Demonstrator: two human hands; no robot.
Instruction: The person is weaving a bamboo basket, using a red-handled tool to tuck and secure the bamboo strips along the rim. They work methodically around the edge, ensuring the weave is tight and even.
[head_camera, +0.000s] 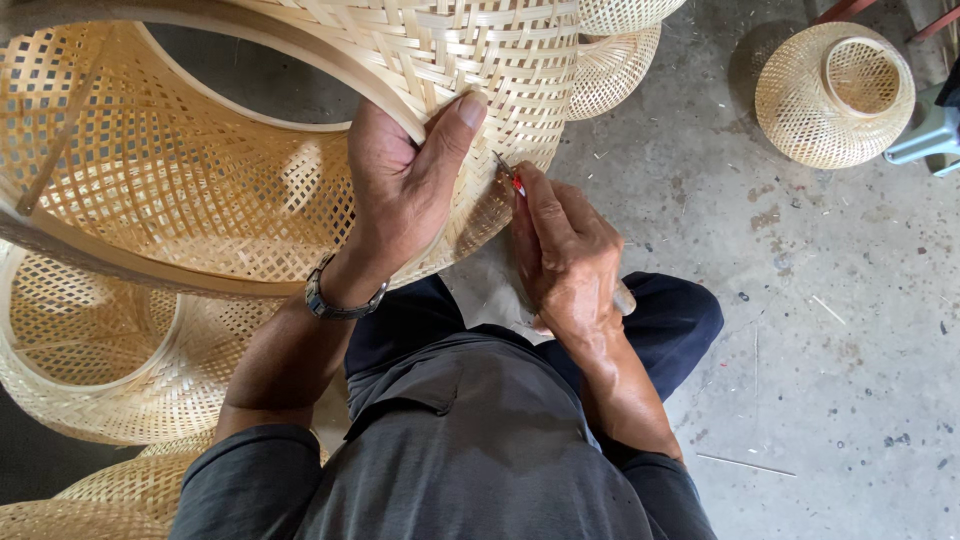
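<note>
My left hand grips the rim of a large woven bamboo basket, thumb pressed on the outer weave and fingers inside. My right hand is closed around a small tool with a red part and a metal tip. The tip touches the basket's outer wall just below the rim, right beside my left thumb. A metal watch sits on my left wrist. The basket lies on its side over my lap, its open mouth facing me.
More woven bamboo baskets lie at lower left, behind the big one, and one round basket stands apart at upper right on the concrete floor. Thin bamboo slivers litter the floor. A grey object edge shows at far right.
</note>
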